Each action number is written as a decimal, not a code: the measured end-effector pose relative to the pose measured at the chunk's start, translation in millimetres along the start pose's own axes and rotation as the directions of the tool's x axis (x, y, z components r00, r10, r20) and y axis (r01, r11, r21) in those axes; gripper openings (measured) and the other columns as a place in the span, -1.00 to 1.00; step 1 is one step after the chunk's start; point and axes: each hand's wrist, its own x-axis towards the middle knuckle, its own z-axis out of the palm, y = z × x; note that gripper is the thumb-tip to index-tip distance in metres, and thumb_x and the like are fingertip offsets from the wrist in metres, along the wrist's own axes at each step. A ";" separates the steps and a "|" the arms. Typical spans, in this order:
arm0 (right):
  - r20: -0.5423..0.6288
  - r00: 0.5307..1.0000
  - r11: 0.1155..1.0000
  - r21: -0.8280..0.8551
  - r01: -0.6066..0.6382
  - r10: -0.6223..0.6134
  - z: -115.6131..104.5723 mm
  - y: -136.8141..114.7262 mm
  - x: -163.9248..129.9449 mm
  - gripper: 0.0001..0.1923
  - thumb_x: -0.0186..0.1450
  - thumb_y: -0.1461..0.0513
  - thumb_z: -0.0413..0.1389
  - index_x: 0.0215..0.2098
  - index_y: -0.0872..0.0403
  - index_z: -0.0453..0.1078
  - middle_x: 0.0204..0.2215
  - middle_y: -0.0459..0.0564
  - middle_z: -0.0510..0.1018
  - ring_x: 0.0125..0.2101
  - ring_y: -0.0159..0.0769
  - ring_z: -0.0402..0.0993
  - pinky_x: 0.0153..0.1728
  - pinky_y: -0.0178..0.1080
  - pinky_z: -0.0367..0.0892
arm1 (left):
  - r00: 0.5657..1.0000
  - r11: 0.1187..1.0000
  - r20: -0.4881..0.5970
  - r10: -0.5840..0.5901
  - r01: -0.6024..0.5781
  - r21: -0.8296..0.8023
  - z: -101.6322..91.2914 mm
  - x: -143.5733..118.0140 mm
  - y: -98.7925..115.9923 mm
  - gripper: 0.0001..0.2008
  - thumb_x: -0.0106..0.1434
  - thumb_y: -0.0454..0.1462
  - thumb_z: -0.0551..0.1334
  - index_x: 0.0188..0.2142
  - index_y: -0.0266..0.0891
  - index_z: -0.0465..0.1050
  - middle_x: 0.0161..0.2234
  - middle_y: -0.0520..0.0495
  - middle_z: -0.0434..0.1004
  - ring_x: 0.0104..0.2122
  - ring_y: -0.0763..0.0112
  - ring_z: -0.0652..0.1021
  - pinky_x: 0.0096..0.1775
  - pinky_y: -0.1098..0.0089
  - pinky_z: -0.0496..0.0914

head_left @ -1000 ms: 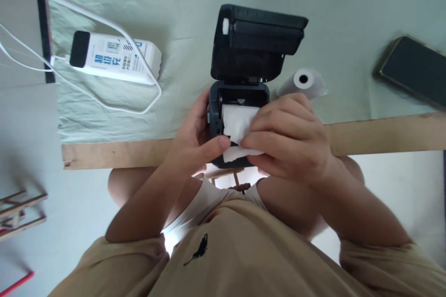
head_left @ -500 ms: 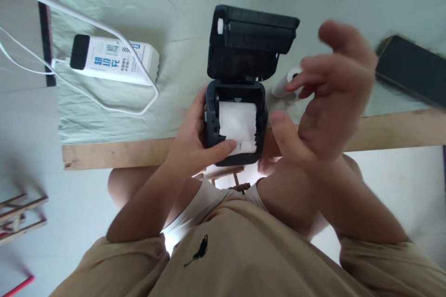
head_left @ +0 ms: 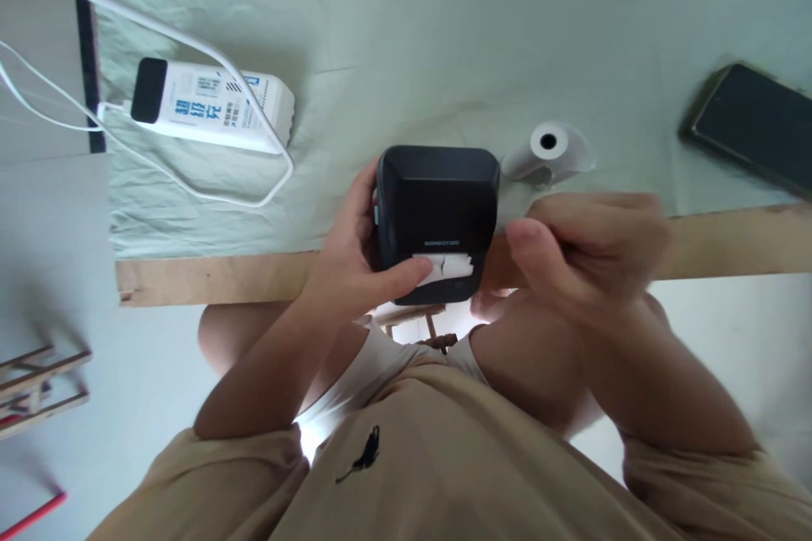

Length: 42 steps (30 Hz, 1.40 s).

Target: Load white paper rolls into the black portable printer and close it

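A small black label printer (head_left: 436,203) rests at the table's front edge with its lid down. A strip of white paper (head_left: 452,266) sticks out of its front slot. My left hand (head_left: 355,254) grips the printer's left side, thumb pressed on the paper end. My right hand (head_left: 589,249) hovers just right of the printer, fingers curled and blurred, holding nothing that I can see.
A spare white paper roll (head_left: 549,148) lies behind the printer on the pale green cloth (head_left: 393,34). A white power bank (head_left: 212,106) with a white cable sits at the left. A dark phone (head_left: 748,127) lies at the right. The wooden table edge (head_left: 209,279) runs across.
The printer's lid, open before, is now shut over the paper roll. My right hand left the paper, rose up, then came down right of the printer. My left hand stayed put.
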 end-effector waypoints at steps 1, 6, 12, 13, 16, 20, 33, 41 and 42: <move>0.015 0.999 0.999 0.027 -0.039 0.038 2.8 1.9 3.4 -0.44 0.44 0.14 0.12 -0.68 0.07 0.09 -0.80 -0.21 0.16 -0.71 -0.56 0.05 -0.65 -0.30 -0.07 | 1.000 0.999 -0.003 0.003 -0.003 -0.041 0.6 0.3 -1.1 -0.17 -0.07 -0.20 0.61 0.19 -0.16 0.39 0.13 -0.22 0.56 0.15 -0.05 0.58 0.08 0.18 0.58; 0.205 0.957 0.968 0.104 -0.230 0.205 12.1 14.0 10.4 -0.35 0.39 -0.09 0.12 -0.70 0.07 0.08 -0.80 -0.18 0.19 -0.71 -0.56 0.09 -0.66 -0.35 -0.06 | 0.998 0.978 -0.004 -0.058 0.056 -0.199 6.9 1.0 0.7 -0.51 0.10 -0.13 0.52 0.00 -0.18 0.53 -0.26 -0.06 0.62 -0.30 0.26 0.67 -0.28 0.33 0.62; 0.189 0.955 0.964 0.093 -0.250 0.230 14.0 16.5 12.6 -0.40 0.30 -0.08 0.20 -0.70 0.08 0.15 -0.80 -0.20 0.19 -0.71 -0.56 0.07 -0.62 -0.34 -0.01 | 0.994 0.963 0.016 -0.108 0.108 -0.246 8.7 1.5 11.1 -0.56 0.09 -0.23 0.53 -0.04 -0.18 0.56 -0.36 0.03 0.58 -0.50 0.47 0.57 -0.45 0.47 0.54; 0.188 0.953 0.963 0.077 -0.257 0.239 14.6 16.3 13.2 -0.40 0.30 -0.08 0.19 -0.70 0.08 0.14 -0.80 -0.20 0.17 -0.70 -0.56 0.05 -0.62 -0.33 -0.02 | 0.994 0.962 0.008 -0.106 0.105 -0.251 8.6 1.4 11.3 -0.57 0.09 -0.23 0.54 -0.05 -0.17 0.57 -0.35 0.03 0.59 -0.49 0.48 0.57 -0.47 0.49 0.52; 0.194 0.948 0.963 0.049 -0.265 0.251 16.1 16.3 14.2 -0.40 0.31 -0.09 0.15 -0.69 0.07 0.12 -0.78 -0.20 0.11 -0.68 -0.55 0.03 -0.60 -0.31 -0.03 | 0.996 0.960 -0.001 -0.086 0.083 -0.268 8.8 1.0 8.2 -0.60 0.10 -0.19 0.55 -0.07 -0.15 0.58 -0.33 0.04 0.61 -0.48 0.50 0.59 -0.47 0.53 0.50; 0.202 0.950 0.969 0.009 -0.247 0.240 16.8 17.3 13.7 -0.40 0.34 -0.10 0.08 -0.67 0.07 0.06 -0.75 -0.17 0.14 -0.66 -0.54 0.03 -0.58 -0.30 -0.07 | 0.998 0.951 -0.057 -0.026 0.007 -0.311 10.9 2.4 2.1 -0.55 0.16 0.04 0.48 -0.07 -0.16 0.58 -0.23 0.01 0.66 -0.35 0.43 0.65 -0.37 0.49 0.56; 0.127 0.992 0.974 0.227 -0.023 -0.006 16.1 16.0 10.4 -0.60 0.26 0.15 0.25 -0.49 0.01 0.08 -0.68 -0.27 0.36 -0.67 -0.53 0.21 -0.63 -0.38 0.09 | 0.926 0.980 -0.352 -0.137 0.075 -0.185 16.7 4.5 1.1 -0.60 0.41 0.08 0.18 -0.20 -0.15 0.60 -0.38 -0.02 0.63 -0.22 0.24 0.67 -0.29 0.34 0.56; 0.041 0.998 0.969 0.245 0.042 -0.053 17.8 20.9 8.8 -0.57 0.22 0.19 0.34 -0.37 -0.03 0.08 -0.62 -0.31 0.40 -0.68 -0.54 0.26 -0.68 -0.40 0.10 | 0.934 0.976 -0.353 -0.054 -0.025 -0.215 17.9 7.9 2.8 -0.74 0.42 -0.15 0.23 -0.32 -0.20 0.63 -0.49 0.05 0.54 -0.46 0.43 0.56 -0.39 0.44 0.49; 0.021 0.996 0.961 0.265 0.075 -0.083 16.4 20.2 7.9 -0.58 0.23 0.20 0.34 -0.35 -0.03 0.10 -0.62 -0.32 0.40 -0.69 -0.55 0.25 -0.67 -0.40 0.11 | 0.936 0.973 -0.347 -0.063 -0.020 -0.229 18.5 7.7 3.9 -0.76 0.41 -0.18 0.23 -0.33 -0.20 0.63 -0.50 0.05 0.52 -0.48 0.45 0.54 -0.41 0.45 0.48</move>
